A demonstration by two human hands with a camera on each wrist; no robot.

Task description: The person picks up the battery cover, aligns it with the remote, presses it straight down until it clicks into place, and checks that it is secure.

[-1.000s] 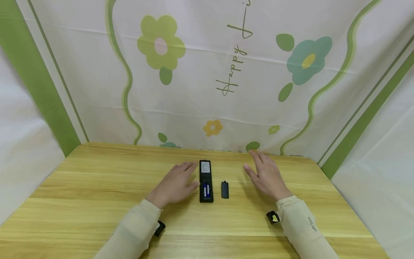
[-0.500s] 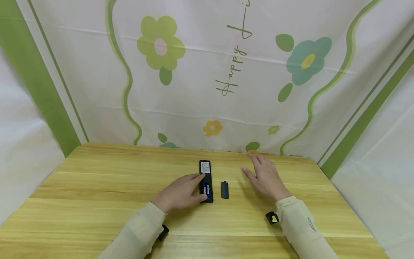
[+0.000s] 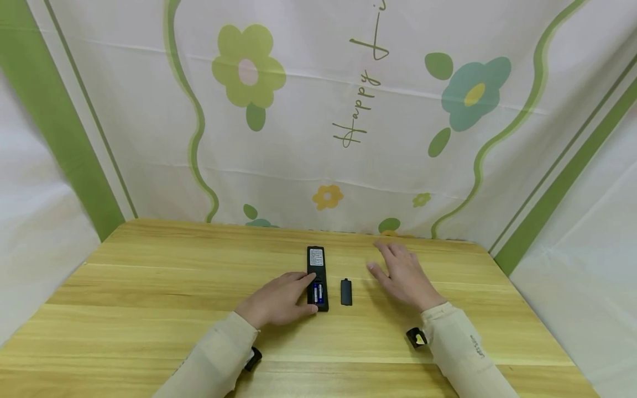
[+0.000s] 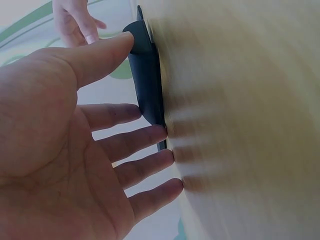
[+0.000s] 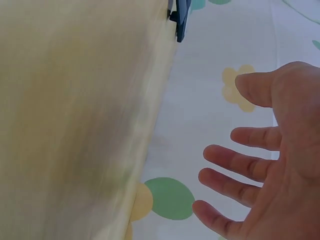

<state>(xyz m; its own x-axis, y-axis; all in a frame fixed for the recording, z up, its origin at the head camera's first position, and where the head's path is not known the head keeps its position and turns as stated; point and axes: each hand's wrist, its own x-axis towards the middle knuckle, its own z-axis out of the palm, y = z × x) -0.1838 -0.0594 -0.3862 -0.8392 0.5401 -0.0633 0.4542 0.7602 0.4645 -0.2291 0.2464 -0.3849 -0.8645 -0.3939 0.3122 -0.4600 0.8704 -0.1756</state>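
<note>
A black remote control (image 3: 316, 271) lies back side up on the table. Two blue-and-silver batteries (image 3: 318, 293) sit in its uncovered compartment. My left hand (image 3: 276, 298) is at the remote's left side, thumb at the near end and forefinger on the back; the left wrist view shows its fingers (image 4: 135, 142) fairly straight, the lower fingertips at the tabletop. To the right of the remote lies the dark battery cover (image 3: 345, 292), apart from it. Beyond the cover, my right hand (image 3: 405, 275) hovers over the table with spread fingers, holding nothing.
The wooden table (image 3: 174, 276) reaches back to a white curtain (image 3: 298, 149) printed with flowers and the word "Happy". White cloth (image 3: 577, 232) with green bands closes off the sides. Black wrist devices (image 3: 417, 337) sit below the sleeves.
My left hand has moved right onto the remote, thumb and forefinger now reaching it. The right hand has shifted slightly left and nearer. Remote and cover stay in place.
</note>
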